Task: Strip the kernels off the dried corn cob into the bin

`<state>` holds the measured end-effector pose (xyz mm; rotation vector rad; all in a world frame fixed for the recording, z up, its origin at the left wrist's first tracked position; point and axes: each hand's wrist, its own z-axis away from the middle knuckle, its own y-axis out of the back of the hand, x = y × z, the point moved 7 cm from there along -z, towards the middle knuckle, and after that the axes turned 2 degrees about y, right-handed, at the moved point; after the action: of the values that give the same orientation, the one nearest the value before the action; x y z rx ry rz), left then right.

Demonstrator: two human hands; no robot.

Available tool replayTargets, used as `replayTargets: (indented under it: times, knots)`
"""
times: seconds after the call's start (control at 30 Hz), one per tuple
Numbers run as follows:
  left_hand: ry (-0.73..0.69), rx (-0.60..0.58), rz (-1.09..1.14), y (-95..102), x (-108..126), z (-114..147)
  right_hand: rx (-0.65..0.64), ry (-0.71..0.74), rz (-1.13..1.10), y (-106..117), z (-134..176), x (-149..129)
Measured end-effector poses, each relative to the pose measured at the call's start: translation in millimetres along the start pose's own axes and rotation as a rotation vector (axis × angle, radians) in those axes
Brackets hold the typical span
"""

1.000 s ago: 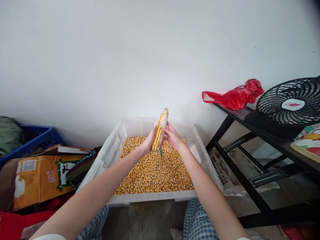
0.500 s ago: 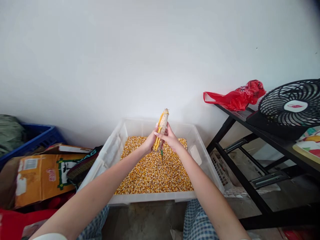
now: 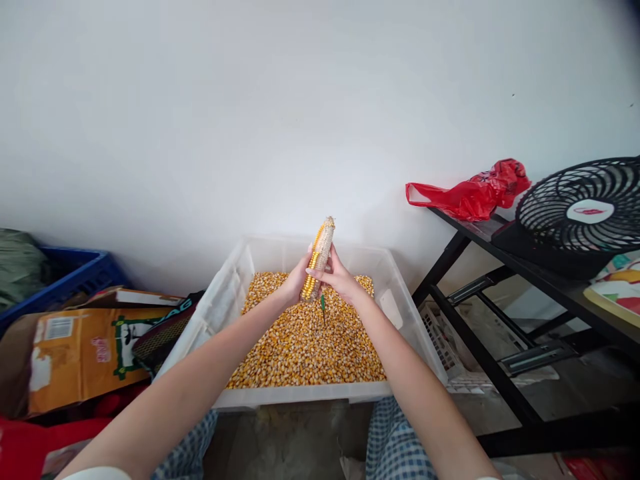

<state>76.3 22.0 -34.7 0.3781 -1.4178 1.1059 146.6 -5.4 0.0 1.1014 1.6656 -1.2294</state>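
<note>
Between my two hands is an ear of corn (image 3: 318, 259), tilted with its tip up and away from me. Yellow kernels remain in rows on its left side and lower part, while much of its right side is bare pale cob. My left hand (image 3: 297, 280) grips the ear from the left. From the right, my right hand (image 3: 340, 277) is closed around it, thumb lying across the front. Below them, loose corn kernels (image 3: 310, 353) fill much of a translucent plastic bin (image 3: 393, 280). A thin tool with a green handle (image 3: 323, 303) stands upright in the kernels.
On the right, a black table (image 3: 540, 273) carries a black fan (image 3: 590, 210) and a red plastic bag (image 3: 475, 193). To the left are a cardboard box (image 3: 95, 353) and a blue crate (image 3: 95, 270). A white wall (image 3: 300, 120) rises behind the bin.
My hands and the ear of corn have shifted slightly left. More of the green-handled tool shows below them. Both hands keep hold of the ear.
</note>
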Motion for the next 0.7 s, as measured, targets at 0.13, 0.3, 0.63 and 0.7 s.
replayTargets:
  times: [0.13, 0.3, 0.63, 0.7]
  knots:
    - [-0.025, -0.046, -0.001, -0.8, 4.1, -1.1, -0.051, -0.008, -0.026, -0.5, 1.1, -3.0]
    - [-0.063, -0.023, 0.077, 1.2, 9.8, -1.2, -0.052, -0.073, -0.007, -5.7, 2.6, 6.2]
    - [-0.078, -0.036, 0.149, 3.4, 14.4, -2.3, -0.153, -0.122, 0.084, -11.0, 4.1, 8.4]
    - [-0.079, -0.018, 0.132, 3.2, 12.2, -2.0, -0.104, -0.120, 0.123, -11.7, 3.8, 10.1]
